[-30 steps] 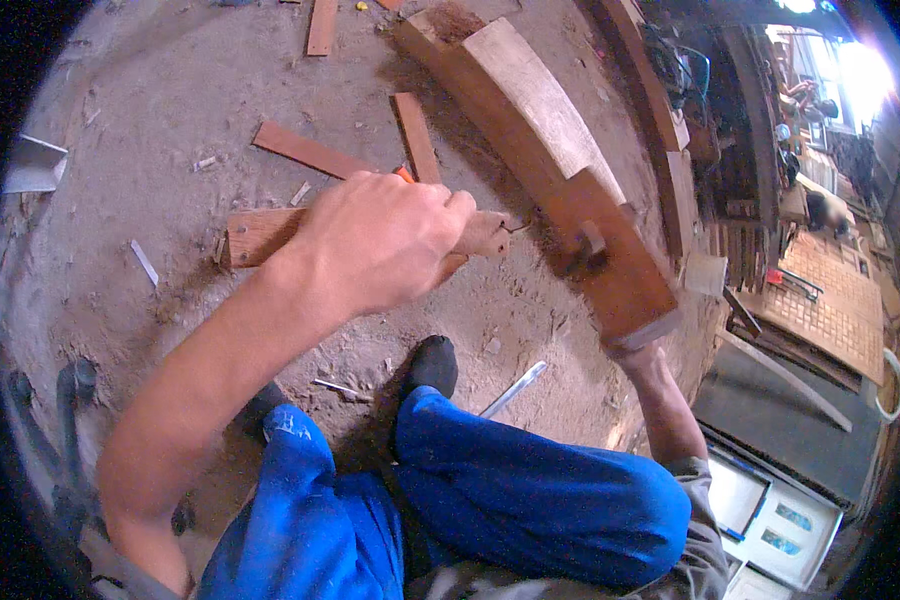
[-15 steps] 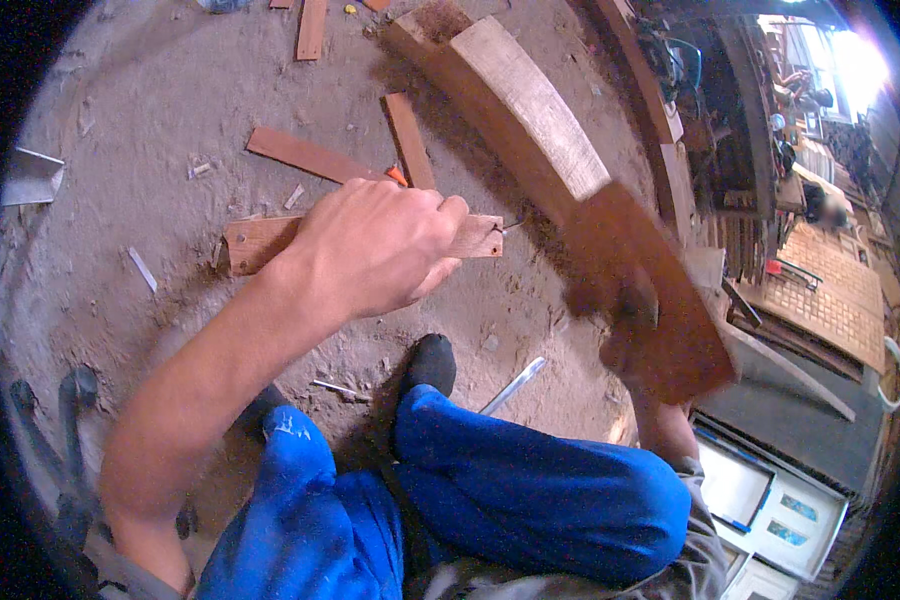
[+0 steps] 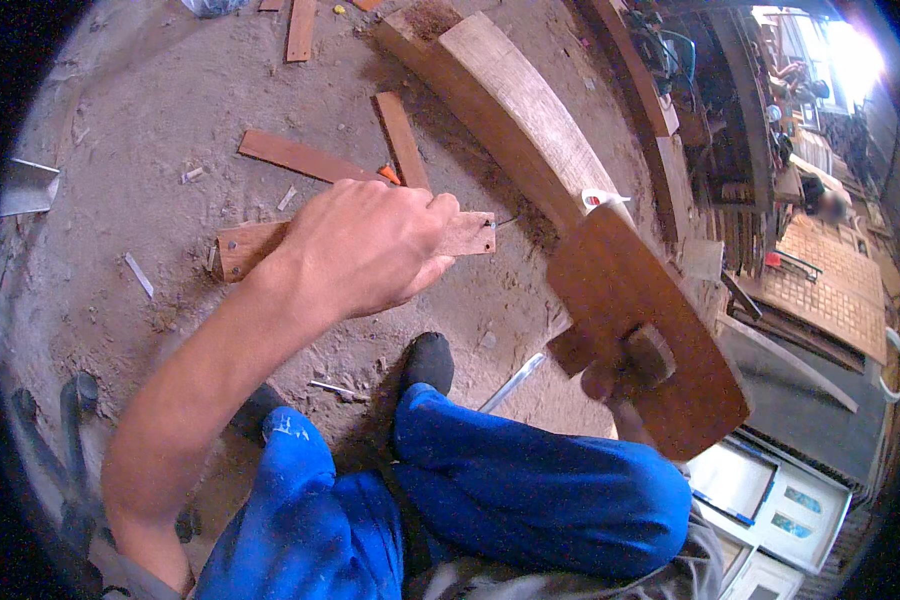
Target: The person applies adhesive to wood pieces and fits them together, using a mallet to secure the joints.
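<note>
My left hand [image 3: 375,240] is closed over a short brown wooden strip [image 3: 470,234], holding it low over the dirt floor. Small dark fastener-like spots show near both strip ends; a thin dark piece pokes out past the right one. At the right, my right hand [image 3: 602,388] grips a brown wooden block-shaped tool [image 3: 660,410] with rounded corners and an opening in its middle. A short wooden piece sticks out from the tool's left side. The tool hides most of that hand. Its exact kind cannot be made out.
A thick, curved wooden beam [image 3: 520,90] lies beyond, with a small white object [image 3: 602,198] at its near end. Loose wooden slats [image 3: 305,155] and an orange-tipped item [image 3: 389,174] lie past my left hand. A metal bar [image 3: 513,383] rests by my foot. Boards [image 3: 820,290] crowd the right.
The wooden tool has shifted slightly down and right and looks less blurred, uncovering the white object by the beam. My left hand keeps its hold on the strip.
</note>
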The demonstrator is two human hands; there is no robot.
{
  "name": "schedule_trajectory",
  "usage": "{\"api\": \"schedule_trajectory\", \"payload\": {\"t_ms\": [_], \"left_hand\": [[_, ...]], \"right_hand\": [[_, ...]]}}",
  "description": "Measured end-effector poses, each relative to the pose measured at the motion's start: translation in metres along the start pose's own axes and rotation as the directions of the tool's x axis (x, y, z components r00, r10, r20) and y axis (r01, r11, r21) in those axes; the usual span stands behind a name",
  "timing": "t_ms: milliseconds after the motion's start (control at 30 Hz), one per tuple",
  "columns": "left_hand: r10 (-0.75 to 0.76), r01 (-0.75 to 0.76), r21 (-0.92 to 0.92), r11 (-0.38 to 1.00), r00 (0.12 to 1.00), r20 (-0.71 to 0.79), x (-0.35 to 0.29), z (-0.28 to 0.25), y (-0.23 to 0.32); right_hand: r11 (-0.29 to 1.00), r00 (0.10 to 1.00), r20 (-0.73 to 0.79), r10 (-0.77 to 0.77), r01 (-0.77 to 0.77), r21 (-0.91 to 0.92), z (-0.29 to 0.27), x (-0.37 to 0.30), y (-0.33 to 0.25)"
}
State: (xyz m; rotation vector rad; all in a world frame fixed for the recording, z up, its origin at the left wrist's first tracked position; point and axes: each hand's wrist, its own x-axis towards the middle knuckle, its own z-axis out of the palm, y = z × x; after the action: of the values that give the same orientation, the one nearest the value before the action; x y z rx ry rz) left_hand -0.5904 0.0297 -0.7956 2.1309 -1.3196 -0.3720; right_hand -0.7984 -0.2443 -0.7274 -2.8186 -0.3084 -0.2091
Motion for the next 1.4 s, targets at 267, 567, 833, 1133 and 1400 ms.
{"api": "schedule_trajectory", "payload": {"t_ms": [267,567,833,1133,1400], "left_hand": [[-0.049,0.048,0.034,0.998,0.999,0.016,-0.003,-0.001,0.004],[-0.008,0.008,0.027,1.000,1.000,0.019,0.001,0.000,-0.002],[-0.061,0.059,0.023,0.998,0.991,0.117,0.000,-0.004,0.001],[-0.118,0.121,-0.038,0.992,0.991,0.060,0.006,-0.028,-0.004],[-0.104,0.094,-0.161,0.983,0.993,-0.051,-0.004,-0.063,-0.022]], "right_hand": [[0.954,0.989,0.105,0.106,-0.072,-0.290,0.016,-0.026,-0.025],[0.853,0.857,-0.209,0.471,-0.382,0.356,0.009,0.009,-0.048],[0.948,0.953,-0.034,0.302,-0.297,0.113,0.008,0.029,-0.055],[0.616,0.648,-0.112,0.753,-0.635,0.466,0.030,0.006,-0.035],[0.501,0.554,0.039,0.832,-0.778,0.379,0.100,-0.036,-0.021]]}}
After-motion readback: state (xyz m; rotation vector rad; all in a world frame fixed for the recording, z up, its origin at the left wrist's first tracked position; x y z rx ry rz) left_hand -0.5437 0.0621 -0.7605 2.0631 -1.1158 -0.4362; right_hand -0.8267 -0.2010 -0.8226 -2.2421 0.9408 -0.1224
